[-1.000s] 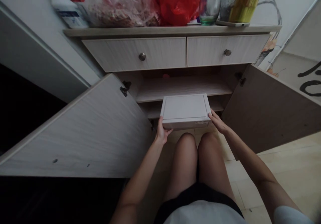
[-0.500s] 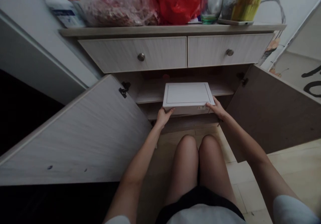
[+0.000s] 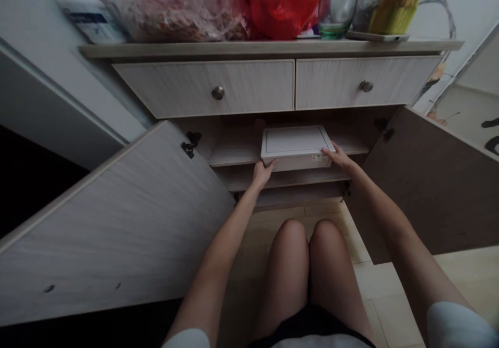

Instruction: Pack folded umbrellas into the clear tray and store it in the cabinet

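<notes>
A white lidded box (image 3: 296,141) is partly inside the cabinet, at the level of the upper shelf (image 3: 234,147). My left hand (image 3: 264,172) grips its near left corner, thumb on the front face and fingers hidden beneath. At the near right corner my right hand (image 3: 336,156) holds it, with the thumb on the front edge of the lid and the other fingers along the side. A small label shows on the box's front. Whether the box's far end rests on the shelf I cannot tell.
The left door (image 3: 117,223) and right door (image 3: 429,181) of the cabinet stand swung outward on both sides of my arms. Above are two closed drawers (image 3: 206,88). On the cabinet top stand a white bottle (image 3: 91,17), plastic bags (image 3: 280,4) and a glass (image 3: 337,10).
Both hands have moved the box farther into the cabinet, over the upper shelf. The view has shifted slightly, and more of the lower shelves shows.
</notes>
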### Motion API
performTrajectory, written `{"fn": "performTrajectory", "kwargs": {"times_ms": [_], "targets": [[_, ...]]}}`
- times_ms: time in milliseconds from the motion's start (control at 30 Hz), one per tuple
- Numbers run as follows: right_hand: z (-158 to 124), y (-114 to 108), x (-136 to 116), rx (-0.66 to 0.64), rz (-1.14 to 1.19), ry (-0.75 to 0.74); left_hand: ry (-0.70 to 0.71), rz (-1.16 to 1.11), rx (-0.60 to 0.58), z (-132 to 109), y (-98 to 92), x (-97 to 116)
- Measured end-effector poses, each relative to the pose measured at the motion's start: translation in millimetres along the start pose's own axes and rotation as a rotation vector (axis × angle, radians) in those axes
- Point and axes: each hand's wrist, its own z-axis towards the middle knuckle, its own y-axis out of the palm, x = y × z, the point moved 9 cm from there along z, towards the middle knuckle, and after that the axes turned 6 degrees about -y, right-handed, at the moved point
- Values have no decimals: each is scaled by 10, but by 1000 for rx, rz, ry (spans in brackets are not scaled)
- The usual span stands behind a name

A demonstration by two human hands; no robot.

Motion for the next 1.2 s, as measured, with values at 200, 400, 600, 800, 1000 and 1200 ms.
{"fn": "performTrajectory", "kwargs": {"times_ms": [200, 400, 600, 800, 1000, 1200], "targets": [[178, 2, 86, -4, -80, 31, -40, -27, 10, 104, 71, 31], [-256, 61, -388, 194, -648, -328, 387, 312, 134, -228, 64, 422], [-637, 721, -468, -125, -1092, -455, 655, 688, -158, -541, 607, 547], [-414, 716, -395, -100, -1158, -407, 685, 643, -210, -422, 680, 582], [-140, 730, -331, -122, -1168, -345, 707, 729, -213, -187, 744, 650], [179, 734, -220, -143, -1165, -318, 724, 894, -174, 65, 841, 721]]}}
